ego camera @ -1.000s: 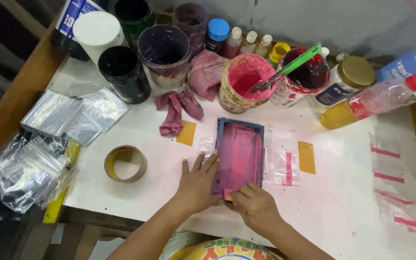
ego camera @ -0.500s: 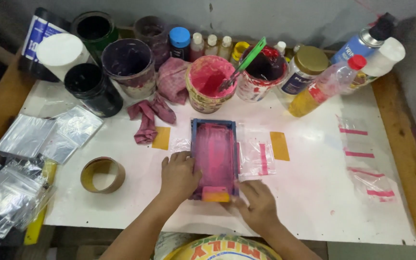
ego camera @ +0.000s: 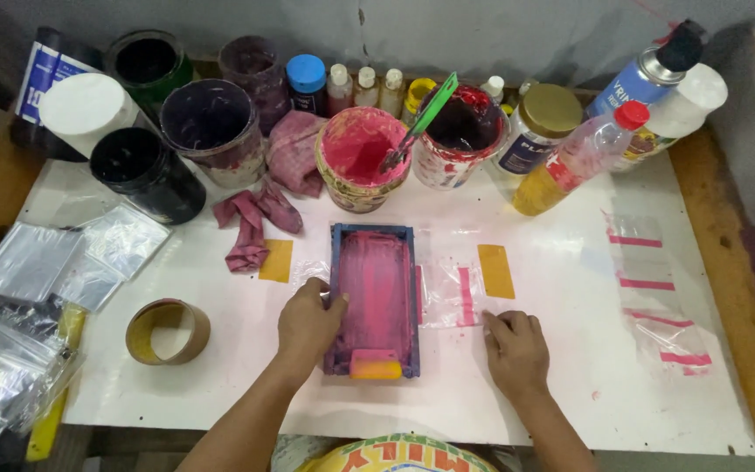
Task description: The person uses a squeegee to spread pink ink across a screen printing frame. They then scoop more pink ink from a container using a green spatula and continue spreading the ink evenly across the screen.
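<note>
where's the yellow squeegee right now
In the head view, the yellow squeegee lies at the near end of the blue-framed pink screen, centre of the white table, between the left hand and right hand.
</note>
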